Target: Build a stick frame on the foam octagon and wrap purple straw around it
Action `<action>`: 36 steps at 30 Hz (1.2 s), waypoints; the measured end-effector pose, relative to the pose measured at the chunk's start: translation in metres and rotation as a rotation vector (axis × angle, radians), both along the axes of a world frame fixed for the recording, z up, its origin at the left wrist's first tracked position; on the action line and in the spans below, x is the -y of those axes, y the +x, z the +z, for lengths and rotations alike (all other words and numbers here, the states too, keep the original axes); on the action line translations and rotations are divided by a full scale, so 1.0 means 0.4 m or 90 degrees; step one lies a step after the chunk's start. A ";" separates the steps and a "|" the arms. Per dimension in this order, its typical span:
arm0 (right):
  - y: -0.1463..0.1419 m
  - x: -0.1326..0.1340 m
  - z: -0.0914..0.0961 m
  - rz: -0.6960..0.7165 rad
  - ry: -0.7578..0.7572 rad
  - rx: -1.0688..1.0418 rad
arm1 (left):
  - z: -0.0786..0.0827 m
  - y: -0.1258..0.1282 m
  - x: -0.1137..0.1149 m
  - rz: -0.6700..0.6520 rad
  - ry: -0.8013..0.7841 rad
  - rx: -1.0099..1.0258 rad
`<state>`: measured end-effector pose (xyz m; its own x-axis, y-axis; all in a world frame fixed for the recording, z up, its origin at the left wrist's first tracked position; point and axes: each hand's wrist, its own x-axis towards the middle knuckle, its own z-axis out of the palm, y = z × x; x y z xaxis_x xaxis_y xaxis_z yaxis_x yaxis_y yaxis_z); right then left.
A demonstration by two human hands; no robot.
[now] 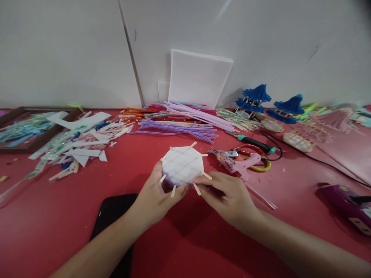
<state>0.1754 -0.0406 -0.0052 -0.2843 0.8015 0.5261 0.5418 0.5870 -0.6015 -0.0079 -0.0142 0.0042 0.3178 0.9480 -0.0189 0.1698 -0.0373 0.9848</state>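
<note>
- Our left forearm (pixel 110 241) and right forearm (pixel 298 235) lie nearest the camera, one from each lower corner, leading to the hands at the middle.
- Our left hand (pixel 152 193) is clamped on the disc (pixel 183 164), fingers at its left side and thumb at its near edge; our right hand (pixel 233 197) pinches the near right edge, among the sticks (pixel 173 191).
- We have the disc raised above the red table (pixel 226 255), its white, roughly eight-sided face towards us, sticks poking out all round and a bit of purple at the near left rim (what lies beneath is hidden).
- We judge it light and fairly stiff, not slippery; the thin sticks look the fragile part, likely to snap or work loose if pressed.
- We would take hold by the rim, between sticks, with soft fingertips and no squeeze across the face.
- Left of our hands, partly under the left forearm, is the phone (pixel 111 216); to the right lie the scissors (pixel 230 153) and pink glue gun (pixel 251 164).
- Beyond the disc we see purple stems (pixel 179 129), with white sheets (pixel 199 79) against the wall (pixel 72 50).
- Farther out are scraps (pixel 87 148) and a frame (pixel 56 133) on the left, blue-roofed models (pixel 256 94) on the right.
</note>
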 end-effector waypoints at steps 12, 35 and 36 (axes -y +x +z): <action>-0.004 0.006 0.000 -0.006 -0.055 -0.019 | 0.021 0.008 0.004 -0.012 -0.092 0.083; 0.018 -0.004 0.005 -0.030 0.012 -0.001 | -0.002 0.000 -0.006 -0.033 -0.287 0.307; 0.019 -0.004 0.005 -0.027 0.017 0.007 | -0.003 -0.001 -0.006 -0.032 -0.281 0.299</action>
